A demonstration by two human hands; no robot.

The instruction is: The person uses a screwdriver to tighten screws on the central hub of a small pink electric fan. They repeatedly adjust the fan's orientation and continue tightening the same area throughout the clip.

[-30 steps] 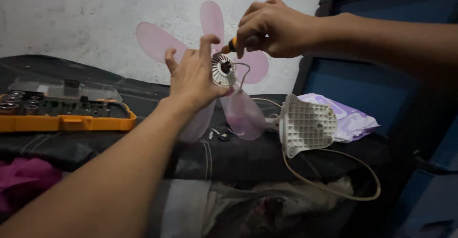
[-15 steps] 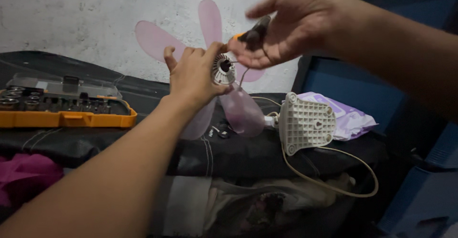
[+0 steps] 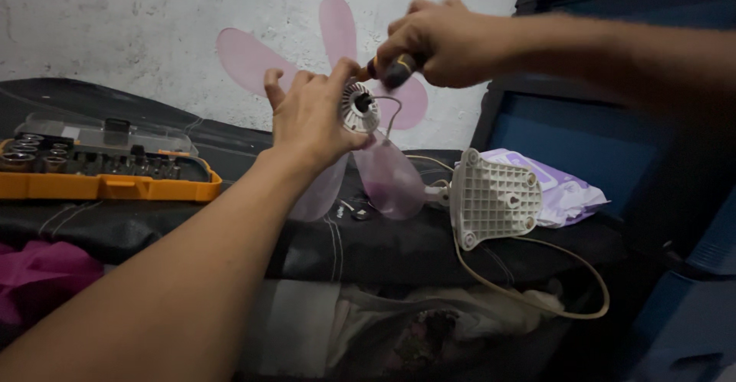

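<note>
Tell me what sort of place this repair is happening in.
Probably a makeshift home repair spot, not a proper workshop. The left hand holds a pink fan blade unit while the right hand grips a screwdriver; an orange tool case sits on a dark cloth-covered surface against a rough plastered wall.

Home repair corner: orange bit tray (image 3: 107, 188), rough whitewashed wall (image 3: 115, 14).

1. The fan blades (image 3: 387, 175) are translucent pink, pale against the mottled white wall (image 3: 115, 14).
2. The motor hub (image 3: 358, 108) is white and ribbed.
3. The screwdriver (image 3: 392, 69) has a black handle with an orange band.
4. The fan base (image 3: 491, 198) at right is cream, with a grid pattern.
5. The tool tray (image 3: 107, 186) at left is orange.
6. The packet (image 3: 563, 190) at far right is lilac and white.
</note>
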